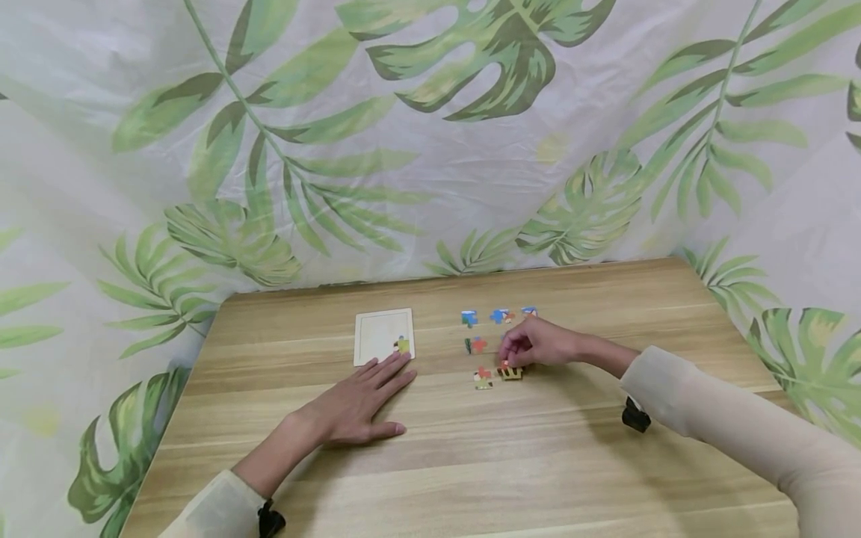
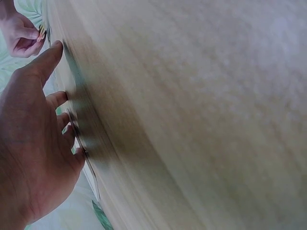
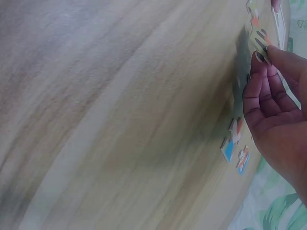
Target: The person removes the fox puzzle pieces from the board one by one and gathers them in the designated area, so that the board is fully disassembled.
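In the head view my right hand [image 1: 541, 342] pinches a yellow, black-striped jigsaw piece [image 1: 511, 372] between thumb and fingertips. The right wrist view shows this striped piece [image 3: 260, 42] tilted up, its lower part near the table. My left hand [image 1: 356, 405] lies palm down with fingers spread, fingertips at the lower edge of a pale puzzle tray [image 1: 373, 329]. A yellow-green jigsaw piece [image 1: 403, 346] sits in the tray's lower right corner, just beyond those fingertips. Left of the striped piece lies another jigsaw piece [image 1: 483, 379], red, white and green.
Several loose pieces lie right of the tray: a blue-green piece [image 1: 468, 319], a blue-and-red piece [image 1: 499, 316], a red-and-green piece [image 1: 477, 345], and a blue one [image 1: 530, 311] partly behind my right hand. The wooden table [image 1: 471, 463] meets a leaf-patterned cloth [image 1: 417, 202] at the back.
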Tool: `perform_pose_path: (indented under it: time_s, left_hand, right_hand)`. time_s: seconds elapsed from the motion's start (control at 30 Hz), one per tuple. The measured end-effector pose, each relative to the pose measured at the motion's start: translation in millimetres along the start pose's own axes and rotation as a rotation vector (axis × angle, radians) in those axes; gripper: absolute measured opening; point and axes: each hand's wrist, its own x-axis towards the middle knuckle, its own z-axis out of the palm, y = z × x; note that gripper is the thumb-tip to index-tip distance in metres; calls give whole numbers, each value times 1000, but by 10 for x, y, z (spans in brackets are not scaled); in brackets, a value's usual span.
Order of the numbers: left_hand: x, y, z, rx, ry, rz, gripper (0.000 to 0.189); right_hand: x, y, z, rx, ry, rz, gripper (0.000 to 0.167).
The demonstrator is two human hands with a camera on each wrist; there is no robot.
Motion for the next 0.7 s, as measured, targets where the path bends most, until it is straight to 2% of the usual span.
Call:
perform_pose_path:
  time_s: [0.2,0.5,0.7]
  left_hand:
    - [5,4,1,-2,-4,-4,91]
    - [8,9,-8,3,14,12,90]
    - [3,7,-5,11,15,18,89]
  right_hand:
    - [-33,10,22,-41,1,15,11]
    - [-50,30,77,-151,17,-36,10]
    - [-67,47,111,-170,40,-52,9]
